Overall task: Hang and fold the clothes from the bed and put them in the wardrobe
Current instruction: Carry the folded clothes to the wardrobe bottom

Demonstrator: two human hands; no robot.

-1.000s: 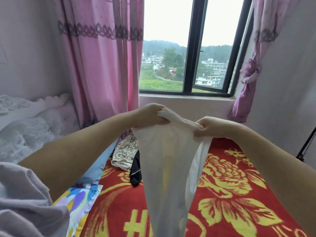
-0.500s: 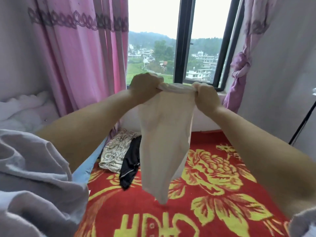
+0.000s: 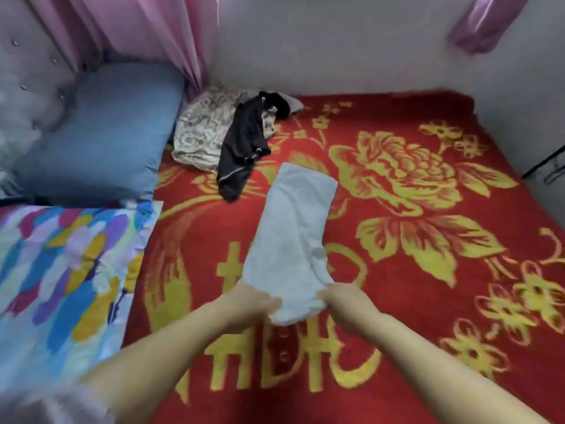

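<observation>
A long white garment [image 3: 293, 237] lies stretched flat on the red and gold bedspread [image 3: 428, 301], running away from me. My left hand [image 3: 247, 304] grips its near end on the left side. My right hand [image 3: 342, 301] grips the same end on the right. Farther up the bed a black garment [image 3: 244, 145] lies draped over a beige patterned garment [image 3: 204, 130] near the wall. The picture is blurred by motion.
A blue pillow [image 3: 101, 130] lies at the head of the bed on the left, with a multicoloured quilt [image 3: 61, 270] in front of it. A pink curtain [image 3: 146, 29] hangs behind. The grey wall [image 3: 336, 41] runs along the far side.
My hands have come down from window height to the bed, and the white garment that hung between them now lies laid out on the bedspread. My view has tipped down.
</observation>
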